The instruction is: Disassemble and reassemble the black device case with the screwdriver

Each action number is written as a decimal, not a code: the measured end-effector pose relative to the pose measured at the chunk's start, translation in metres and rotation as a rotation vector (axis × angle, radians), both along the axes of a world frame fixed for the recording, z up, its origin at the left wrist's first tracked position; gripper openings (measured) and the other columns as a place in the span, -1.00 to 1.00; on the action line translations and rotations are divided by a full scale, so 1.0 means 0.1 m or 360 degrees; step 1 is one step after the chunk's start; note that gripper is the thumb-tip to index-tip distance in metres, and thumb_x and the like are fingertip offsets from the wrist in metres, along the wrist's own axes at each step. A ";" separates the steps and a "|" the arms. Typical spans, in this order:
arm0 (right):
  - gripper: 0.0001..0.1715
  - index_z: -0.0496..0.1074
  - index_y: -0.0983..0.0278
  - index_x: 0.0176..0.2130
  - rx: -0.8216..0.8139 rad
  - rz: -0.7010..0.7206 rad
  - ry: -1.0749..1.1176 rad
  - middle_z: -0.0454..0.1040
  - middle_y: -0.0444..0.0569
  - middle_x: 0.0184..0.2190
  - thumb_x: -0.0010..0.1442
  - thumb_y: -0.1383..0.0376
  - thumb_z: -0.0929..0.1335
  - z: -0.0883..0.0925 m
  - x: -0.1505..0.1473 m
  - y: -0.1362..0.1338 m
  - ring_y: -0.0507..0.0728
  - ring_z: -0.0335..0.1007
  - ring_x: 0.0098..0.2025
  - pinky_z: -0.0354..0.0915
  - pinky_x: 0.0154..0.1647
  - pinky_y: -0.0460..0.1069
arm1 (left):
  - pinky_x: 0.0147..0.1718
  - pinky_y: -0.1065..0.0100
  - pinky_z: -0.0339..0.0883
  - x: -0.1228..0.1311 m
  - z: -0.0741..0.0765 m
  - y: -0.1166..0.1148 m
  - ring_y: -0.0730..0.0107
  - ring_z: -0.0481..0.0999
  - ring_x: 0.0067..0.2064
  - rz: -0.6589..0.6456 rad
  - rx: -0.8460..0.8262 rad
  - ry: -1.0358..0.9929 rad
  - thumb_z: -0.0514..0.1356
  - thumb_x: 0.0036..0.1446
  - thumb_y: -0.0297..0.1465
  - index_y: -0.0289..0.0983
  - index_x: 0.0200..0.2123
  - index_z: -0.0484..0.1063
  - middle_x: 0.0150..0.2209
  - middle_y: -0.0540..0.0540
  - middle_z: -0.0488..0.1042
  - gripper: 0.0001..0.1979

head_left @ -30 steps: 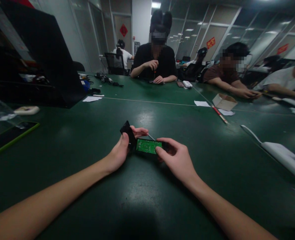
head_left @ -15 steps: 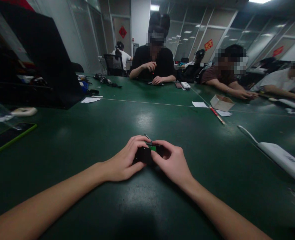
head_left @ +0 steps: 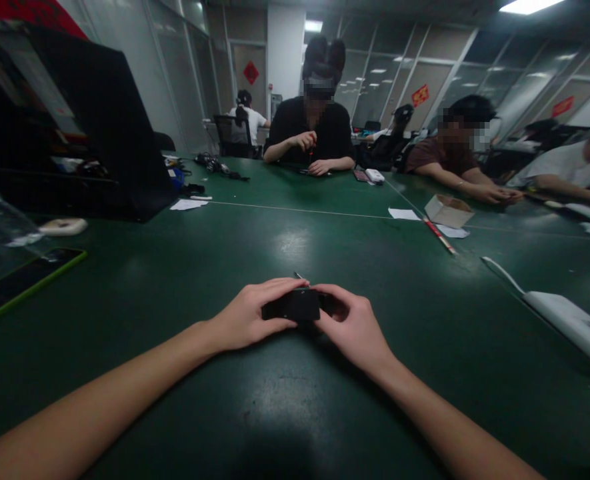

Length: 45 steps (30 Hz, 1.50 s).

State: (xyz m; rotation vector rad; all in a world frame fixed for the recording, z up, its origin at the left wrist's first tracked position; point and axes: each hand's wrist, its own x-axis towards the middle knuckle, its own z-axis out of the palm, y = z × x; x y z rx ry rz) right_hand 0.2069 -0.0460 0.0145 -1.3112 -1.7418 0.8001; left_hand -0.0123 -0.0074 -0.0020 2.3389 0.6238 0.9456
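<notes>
Low over the green table (head_left: 275, 387), a small black plate-like cover (head_left: 297, 305) faces me between both hands. My left hand (head_left: 255, 312) is closed on it, fingers along its top edge and thumb beneath. My right hand (head_left: 349, 320) curls round a dark part just behind and to the right of the cover; most of that part is hidden by the fingers. A thin metal rod (head_left: 299, 275) pokes out past the fingertips on the far side. What it belongs to cannot be made out.
A green-edged phone (head_left: 29, 283) and a clear plastic box (head_left: 7, 217) lie at left, beside a large black case (head_left: 125, 140). At right are a white power strip (head_left: 569, 327), a small open box (head_left: 447, 211) and a red stick (head_left: 439, 237). People sit around the far side.
My left hand has brought the black cover rightward, across the other part. The green surface seen between the hands before is now covered. My view has tilted slightly.
</notes>
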 end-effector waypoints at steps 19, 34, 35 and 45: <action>-0.55 0.45 0.35 -0.04 -0.0443 0.0297 0.0535 0.52 -0.07 -0.38 0.07 0.22 0.42 0.05 0.01 0.04 0.07 0.45 -0.47 0.39 -0.42 -0.03 | 0.23 0.09 0.19 -0.01 0.11 -0.03 0.09 0.38 0.23 -0.0094 -0.0103 -0.0121 0.39 0.00 -0.32 -0.19 0.21 0.34 0.19 -0.20 0.42 -0.33; -0.48 0.46 0.30 -0.03 -0.0718 0.0291 0.0877 0.54 -0.08 -0.33 0.06 0.11 0.50 0.04 0.03 0.08 0.03 0.50 -0.42 0.46 -0.33 -0.06 | 0.19 0.02 0.20 0.03 0.04 -0.04 0.05 0.41 0.17 0.0017 -0.0515 -0.0477 0.38 0.02 -0.28 -0.14 0.24 0.28 0.17 -0.21 0.41 -0.29; -0.50 0.47 0.30 -0.06 -0.0725 0.0303 0.0898 0.53 -0.08 -0.36 0.08 0.09 0.49 0.03 0.04 0.08 0.03 0.50 -0.43 0.47 -0.33 -0.07 | 0.19 0.03 0.20 0.03 0.03 -0.04 0.05 0.41 0.17 -0.0011 -0.0562 -0.0527 0.35 0.06 -0.26 -0.15 0.24 0.27 0.17 -0.21 0.41 -0.32; -0.58 0.49 0.25 -0.02 -0.0876 0.0318 0.1153 0.53 -0.01 -0.15 0.14 0.16 0.46 0.10 0.05 0.07 0.08 0.52 -0.23 0.47 -0.15 -0.02 | 0.19 0.03 0.19 0.03 0.06 -0.03 0.06 0.37 0.18 0.0104 -0.0325 -0.0479 0.30 0.12 -0.33 -0.19 0.07 0.46 0.11 -0.19 0.44 -0.58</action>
